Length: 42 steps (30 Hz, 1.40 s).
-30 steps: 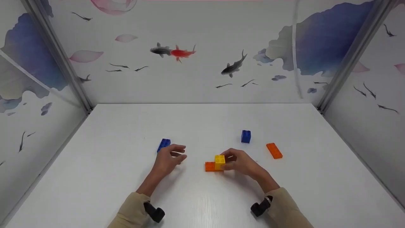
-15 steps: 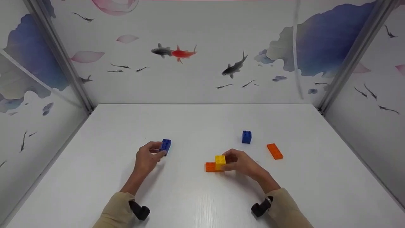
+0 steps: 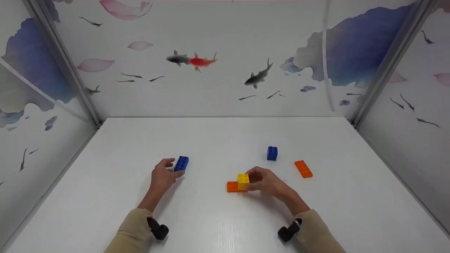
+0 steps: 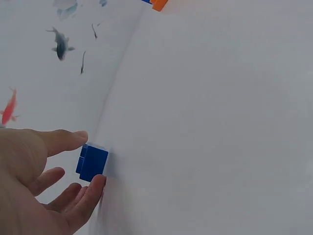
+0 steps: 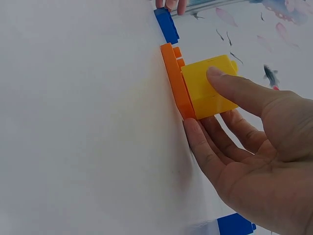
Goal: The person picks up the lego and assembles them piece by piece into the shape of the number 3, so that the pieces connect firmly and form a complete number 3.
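Note:
In the head view my left hand [image 3: 162,176] is beside a long blue brick [image 3: 181,163] lying studs up on the table. Its thumb is right at the brick's near end, and the forefinger stands off to the left. The left wrist view has thumb and fingertips spread on either side of that blue brick [image 4: 94,162]. My right hand [image 3: 268,182] holds a yellow brick [image 3: 243,181], which sits over the right end of a flat orange brick [image 3: 232,186]. In the right wrist view its thumb presses the yellow brick's side, while a fingertip meets the orange brick's end.
Behind the right hand stands a small blue brick [image 3: 272,153]. A second flat orange brick [image 3: 303,169] lies to its right. The white table [image 3: 218,137] is bounded by printed walls at the back and on both sides.
My left hand has drawn back leftward from over the long blue brick, taken hold of it and tipped it, then loosened its fingers; the brick lies flat again. The right hand has kept its place.

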Tool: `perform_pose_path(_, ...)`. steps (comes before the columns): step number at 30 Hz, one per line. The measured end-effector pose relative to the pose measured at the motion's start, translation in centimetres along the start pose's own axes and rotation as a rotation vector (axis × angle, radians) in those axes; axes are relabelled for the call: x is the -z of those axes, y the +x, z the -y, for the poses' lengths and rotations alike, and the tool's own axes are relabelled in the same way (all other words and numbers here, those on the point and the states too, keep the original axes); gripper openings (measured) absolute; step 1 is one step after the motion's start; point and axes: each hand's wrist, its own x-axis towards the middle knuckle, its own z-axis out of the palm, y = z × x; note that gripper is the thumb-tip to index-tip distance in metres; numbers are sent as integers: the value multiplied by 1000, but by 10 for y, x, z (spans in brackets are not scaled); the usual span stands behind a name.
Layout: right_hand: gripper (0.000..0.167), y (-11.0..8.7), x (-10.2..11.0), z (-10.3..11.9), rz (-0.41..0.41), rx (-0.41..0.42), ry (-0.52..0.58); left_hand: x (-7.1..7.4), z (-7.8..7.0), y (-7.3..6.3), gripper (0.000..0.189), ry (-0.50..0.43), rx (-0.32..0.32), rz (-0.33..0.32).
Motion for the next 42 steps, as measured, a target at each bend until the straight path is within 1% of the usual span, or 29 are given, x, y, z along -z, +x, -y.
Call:
perform_pose_path(5, 35, 0, 0, -1, 2, 14, 9, -7, -1, 4, 66, 46, 18, -18)
perform_pose_path(10, 35, -1, 0, 0, 0, 16, 11, -11, 0, 8, 63, 128, -5, -55)
perform_pose_path(13, 34, -1, 0, 0, 5, 14, 11, -10, 0, 10, 60, 141, -16, -60)
perform_pose_path(20, 35, 0, 2, 1, 5, 25, -12, -7, -1, 10, 56, 86, -14, -67)
perform_pose_path(26, 35, -1, 1, 0, 8, 39, -16, -9, -2, 7, 55, 22, -19, -66)
perform_pose_path(30, 35, -1, 1, -1, 11, 38, -13, -11, -2, 5, 52, -3, -44, -66)
perform_pose_path(36, 34, 0, 1, -3, 18, 47, -12, -14, -10, 3, 49, -43, -74, -64)
perform_pose_path(39, 34, 0, 2, -3, 22, 48, -16, -17, -14, 1, 48, -66, -90, -51)
perform_pose_path(42, 34, 0, 2, -4, 21, 45, -14, -21, -19, -2, 45, -85, -116, -23)
